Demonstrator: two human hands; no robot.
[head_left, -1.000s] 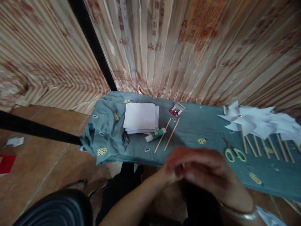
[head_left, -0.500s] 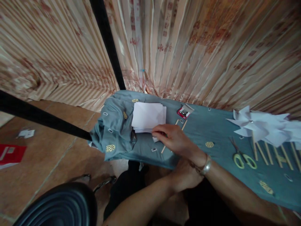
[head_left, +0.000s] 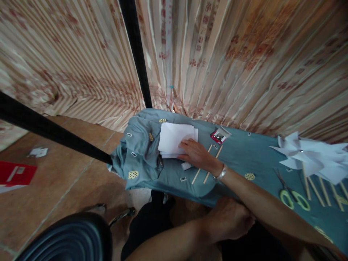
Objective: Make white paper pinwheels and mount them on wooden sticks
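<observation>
My right hand [head_left: 194, 154], with a bracelet on its wrist, lies on the near right part of a stack of white paper sheets [head_left: 172, 136]. Its fingers are stretched over the top sheet. Just below that hand, a small white cylinder-like piece [head_left: 186, 166] rests on the cloth. Two thin wooden sticks [head_left: 198, 175] lie side by side, partly under the right wrist. My left hand [head_left: 231, 219] is closed near my lap, just below the right forearm. Whatever its curled fingers hold, if anything, is hidden.
A small red box of metal pieces [head_left: 219, 136] stands open behind the sticks. Green-handled scissors [head_left: 292, 195] and several white paper pinwheels [head_left: 312, 156] lie at right on the blue-green cloth [head_left: 239, 156]. Black poles [head_left: 140, 61] and a round black stool [head_left: 65, 239] are at left.
My right hand has left the small white piece and moved onto the paper stack. My left hand has come away from the right wrist and lowered toward my lap. The view has shifted slightly.
</observation>
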